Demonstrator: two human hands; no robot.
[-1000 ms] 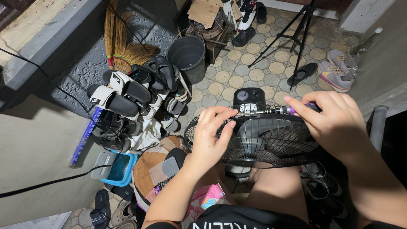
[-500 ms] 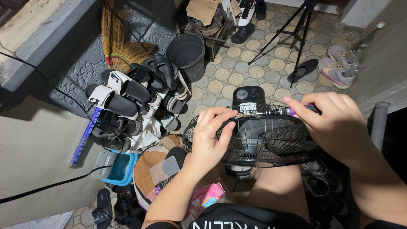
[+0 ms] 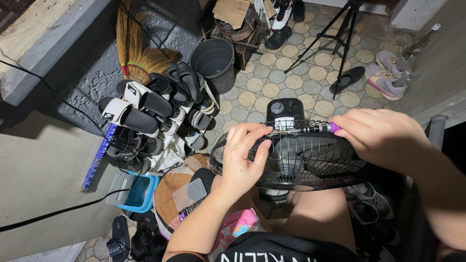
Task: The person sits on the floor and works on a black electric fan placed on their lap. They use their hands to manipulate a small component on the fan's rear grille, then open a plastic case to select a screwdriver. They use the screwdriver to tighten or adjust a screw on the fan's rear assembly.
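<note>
- Over the lap, the left hand (image 3: 242,162) grips the black fan grille (image 3: 296,160), fingers clenched on its wires.
- Right hand (image 3: 381,138) grasps a purple-collared screwdriver (image 3: 310,129), tip at the grille's rim.

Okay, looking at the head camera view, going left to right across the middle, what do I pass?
Blue stick → pile of black and white sandals → left hand on the black fan grille → purple-tipped screwdriver → right hand holding it.
</note>
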